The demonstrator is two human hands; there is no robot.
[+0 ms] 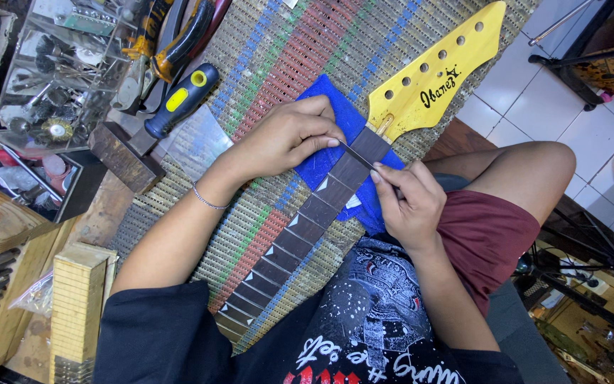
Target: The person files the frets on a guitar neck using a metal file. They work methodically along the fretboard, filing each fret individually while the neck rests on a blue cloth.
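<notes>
Striped woven matting carried a guitar neck, cushioned on blue cloth; left hand and right hand pinched a fret wire across it near the yellow headstock.

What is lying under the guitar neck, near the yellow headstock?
A blue cloth lies under the guitar neck, and a striped woven mat lies under both. The left hand rests on the cloth. What the mat covers cannot be seen.
</notes>
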